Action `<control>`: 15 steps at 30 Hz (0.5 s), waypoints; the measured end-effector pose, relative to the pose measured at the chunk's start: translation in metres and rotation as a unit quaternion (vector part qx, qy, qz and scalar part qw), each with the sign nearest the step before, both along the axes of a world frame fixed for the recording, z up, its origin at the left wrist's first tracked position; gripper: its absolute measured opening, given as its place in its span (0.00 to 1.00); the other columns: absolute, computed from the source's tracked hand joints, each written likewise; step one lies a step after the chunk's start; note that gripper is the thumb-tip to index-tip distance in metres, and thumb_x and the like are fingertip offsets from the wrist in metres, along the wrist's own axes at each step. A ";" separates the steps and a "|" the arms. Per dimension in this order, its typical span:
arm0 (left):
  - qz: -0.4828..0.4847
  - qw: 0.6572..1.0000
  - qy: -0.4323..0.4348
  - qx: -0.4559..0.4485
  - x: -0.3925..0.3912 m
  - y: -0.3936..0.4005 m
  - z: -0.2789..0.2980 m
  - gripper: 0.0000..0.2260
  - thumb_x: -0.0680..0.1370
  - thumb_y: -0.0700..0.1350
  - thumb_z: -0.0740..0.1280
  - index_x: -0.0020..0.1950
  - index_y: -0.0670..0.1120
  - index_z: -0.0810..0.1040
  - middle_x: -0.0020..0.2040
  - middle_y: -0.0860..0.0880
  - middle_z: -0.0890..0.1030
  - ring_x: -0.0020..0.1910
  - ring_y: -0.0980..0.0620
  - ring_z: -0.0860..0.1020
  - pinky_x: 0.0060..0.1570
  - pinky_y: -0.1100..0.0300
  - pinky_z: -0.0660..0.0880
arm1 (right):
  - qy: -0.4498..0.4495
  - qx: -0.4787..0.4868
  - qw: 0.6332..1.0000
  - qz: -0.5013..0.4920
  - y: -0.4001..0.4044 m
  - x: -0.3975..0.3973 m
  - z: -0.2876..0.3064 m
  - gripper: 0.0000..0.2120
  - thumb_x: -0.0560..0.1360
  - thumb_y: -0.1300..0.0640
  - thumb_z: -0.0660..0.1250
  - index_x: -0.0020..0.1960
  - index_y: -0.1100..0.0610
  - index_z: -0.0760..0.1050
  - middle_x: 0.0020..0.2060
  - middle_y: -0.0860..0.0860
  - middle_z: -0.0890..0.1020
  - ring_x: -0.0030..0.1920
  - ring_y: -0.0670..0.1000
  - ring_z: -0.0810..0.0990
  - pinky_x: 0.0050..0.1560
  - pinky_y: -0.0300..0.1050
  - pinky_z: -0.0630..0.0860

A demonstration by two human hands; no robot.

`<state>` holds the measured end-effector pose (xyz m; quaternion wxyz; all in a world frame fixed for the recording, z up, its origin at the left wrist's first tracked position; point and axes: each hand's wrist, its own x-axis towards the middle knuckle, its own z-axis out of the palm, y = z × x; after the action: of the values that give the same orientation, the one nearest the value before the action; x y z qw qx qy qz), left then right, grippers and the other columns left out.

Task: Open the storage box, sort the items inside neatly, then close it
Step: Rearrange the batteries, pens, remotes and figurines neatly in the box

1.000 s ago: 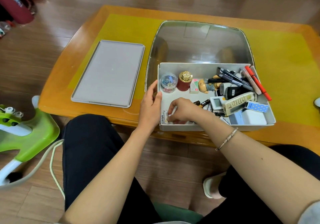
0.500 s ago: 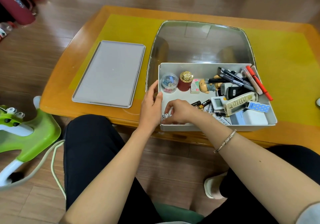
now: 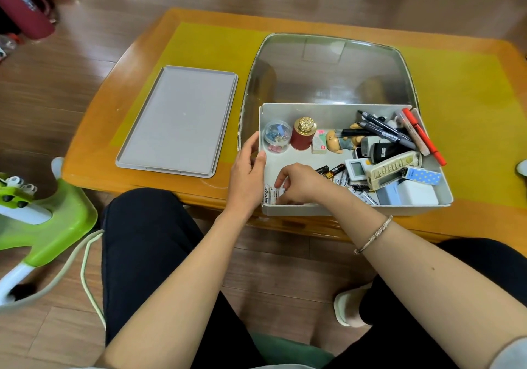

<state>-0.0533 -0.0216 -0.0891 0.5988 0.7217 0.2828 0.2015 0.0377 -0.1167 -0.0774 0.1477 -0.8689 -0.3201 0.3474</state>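
You have one view only, from the camera on your head, looking forward and steeply down across your lap to the near edge of the wooden table [image 3: 137, 63]. It sits close: both forearms fill the lower frame, and the open storage box [image 3: 356, 209] lies just right of centre. The wide lens bends the table's far edge.

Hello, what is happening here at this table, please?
A person sits at a low table and sorts an open storage box. Its lid lies beside it, on the left. The left hand holds the box's left wall, thumb over the rim. The right hand reaches into the near left corner, fingers curled at white batteries lined up there. Pens, a remote and other small items are piled at the right, unsorted.
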 end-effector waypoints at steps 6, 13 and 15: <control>-0.002 1.000 -0.005 -0.001 0.000 0.000 0.001 0.18 0.83 0.46 0.58 0.73 0.52 0.65 0.69 0.51 0.71 0.65 0.54 0.72 0.58 0.54 0.77 | 0.050 0.020 0.998 -0.041 -0.002 0.001 0.003 0.21 0.67 0.58 0.77 0.57 0.53 0.76 0.41 0.49 0.77 0.39 0.49 0.79 0.36 0.41 0.78; -0.002 1.000 -0.007 -0.005 -0.001 0.000 -0.001 0.18 0.83 0.45 0.58 0.73 0.53 0.65 0.70 0.51 0.71 0.66 0.53 0.71 0.59 0.51 0.77 | -0.027 0.043 0.997 0.063 0.000 -0.004 0.001 0.27 0.68 0.53 0.76 0.65 0.51 0.74 0.57 0.53 0.76 0.54 0.50 0.75 0.50 0.40 0.68; -0.002 1.000 -0.006 0.001 -0.001 0.001 -0.001 0.18 0.83 0.45 0.58 0.73 0.53 0.65 0.70 0.51 0.71 0.66 0.53 0.71 0.59 0.51 0.77 | -0.026 0.032 0.996 0.078 0.000 -0.005 0.001 0.23 0.68 0.53 0.76 0.62 0.51 0.76 0.56 0.54 0.78 0.50 0.48 0.74 0.49 0.40 0.68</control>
<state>-0.0542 -0.0205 -0.0903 0.5998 0.7219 0.2776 0.2051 0.0327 -0.1164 -0.0763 0.1396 -0.8448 -0.4019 0.3245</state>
